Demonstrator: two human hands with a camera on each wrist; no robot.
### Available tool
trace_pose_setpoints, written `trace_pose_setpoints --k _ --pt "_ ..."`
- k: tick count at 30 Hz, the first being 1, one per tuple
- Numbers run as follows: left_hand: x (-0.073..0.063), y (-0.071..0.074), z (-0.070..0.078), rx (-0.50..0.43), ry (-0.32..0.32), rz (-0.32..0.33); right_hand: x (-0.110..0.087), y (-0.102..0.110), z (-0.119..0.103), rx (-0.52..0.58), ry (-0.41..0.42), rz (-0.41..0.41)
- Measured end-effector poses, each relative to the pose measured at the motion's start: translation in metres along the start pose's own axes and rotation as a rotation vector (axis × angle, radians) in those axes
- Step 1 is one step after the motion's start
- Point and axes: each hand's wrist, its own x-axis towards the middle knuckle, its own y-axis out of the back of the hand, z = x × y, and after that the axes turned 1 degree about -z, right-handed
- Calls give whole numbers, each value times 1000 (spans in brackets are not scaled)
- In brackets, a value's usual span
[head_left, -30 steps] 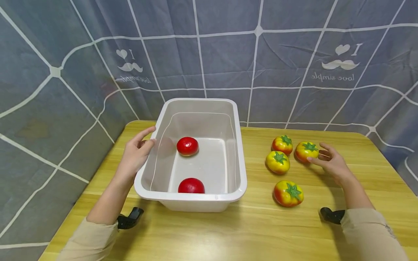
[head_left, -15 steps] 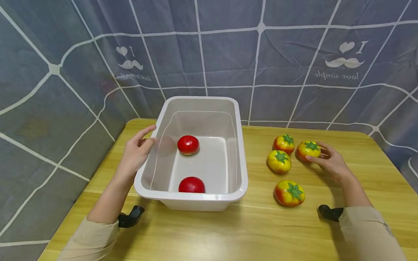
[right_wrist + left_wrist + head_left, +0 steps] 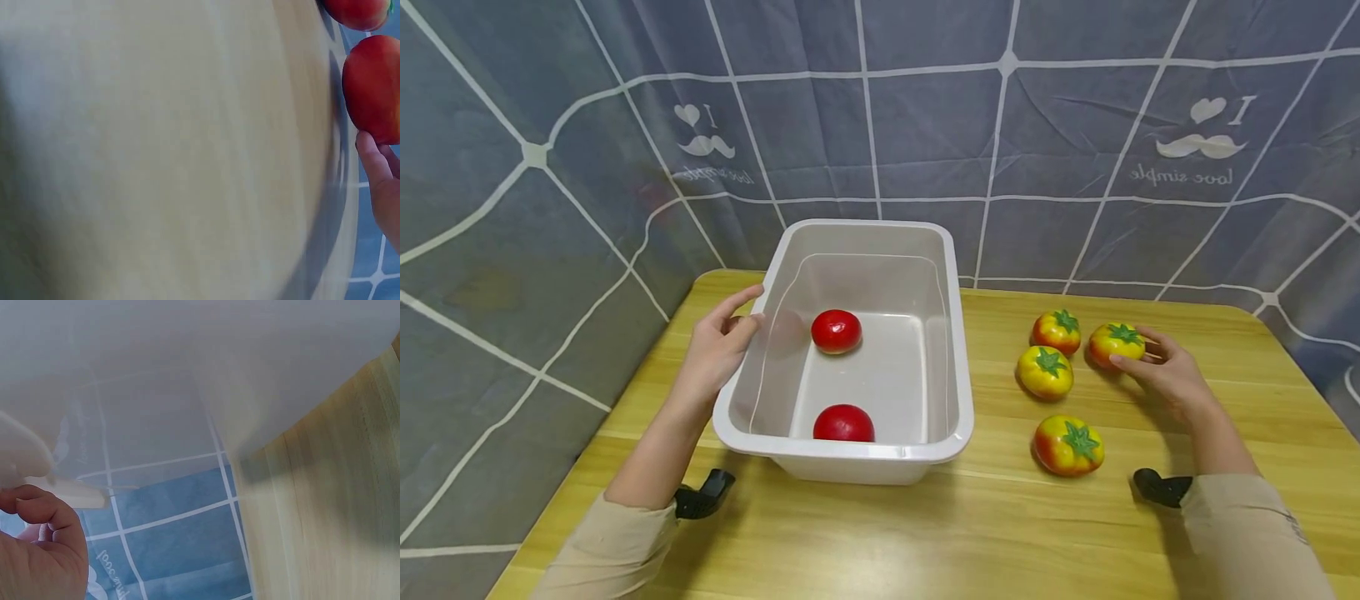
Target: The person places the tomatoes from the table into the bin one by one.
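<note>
At the table [image 3: 880, 533], the right hand [image 3: 1170, 372] pinches a leaf-up fruit [image 3: 1112, 344], the left [image 3: 713, 348] a tub [image 3: 865, 285] stretching away.

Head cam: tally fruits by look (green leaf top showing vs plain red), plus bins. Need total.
Green-topped fruits: 4
Plain red fruits: 2
Bin: 1
Total: 7

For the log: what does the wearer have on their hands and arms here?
The left hand and right hand are ungloved. The left sleeve and right sleeve are beige, the right with a small greyish marking, unreadable. A curved black piece juts out at each cuff.
</note>
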Motion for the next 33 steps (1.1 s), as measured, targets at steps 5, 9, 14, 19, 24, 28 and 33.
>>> trace_pose_setpoints --k 5,9,14,19,24,28,33 --pt "-1 -1 1 -5 -12 2 1 10 -7 11 15 18" --pt "-1 -2 1 -7 -15 4 1 16 -16 13 19 7" --pt "-1 -2 0 -12 -13 4 1 19 -25 159 47 -21" --pt "-2 0 0 -11 -17 5 4 21 -35 250 76 -55" --pt "-3 0 0 -9 -7 3 8 25 -50 187 88 -77" --pt "-1 0 1 -3 -3 -2 10 26 -67 52 69 -89" --pt "-1 0 0 -4 -4 1 14 20 -88 -73 43 -104"
